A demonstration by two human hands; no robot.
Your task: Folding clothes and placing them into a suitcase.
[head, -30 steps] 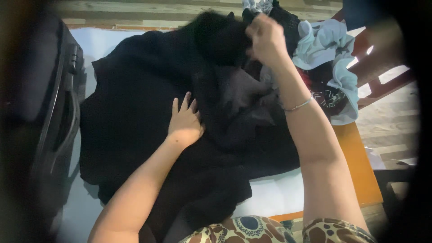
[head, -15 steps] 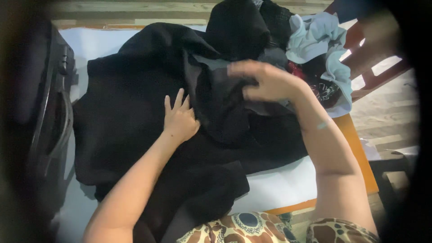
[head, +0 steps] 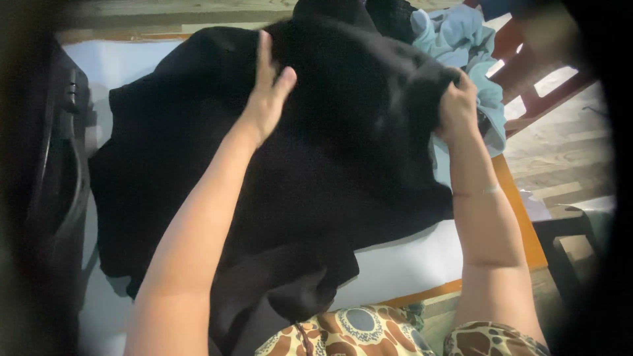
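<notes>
A large black garment [head: 330, 151] lies spread over a white-covered table [head: 409, 264]. My left hand [head: 269, 92] rests flat on the cloth near its upper middle, fingers extended and together. My right hand [head: 457, 109] is closed on the garment's right edge, pinching a fold of the black fabric and holding it a little off the table. Part of the garment hangs over the table's near edge toward my patterned clothing.
A pale blue cloth [head: 461, 39] and more dark clothes are piled at the back right. A dark bag or case [head: 59, 171] stands along the left. A wooden chair frame [head: 527, 86] and a wooden floor [head: 567, 165] lie to the right.
My right hand came down from the clothes pile and now grips the garment's right edge. My left hand slid farther up the cloth. The black garment now lies spread wider.
</notes>
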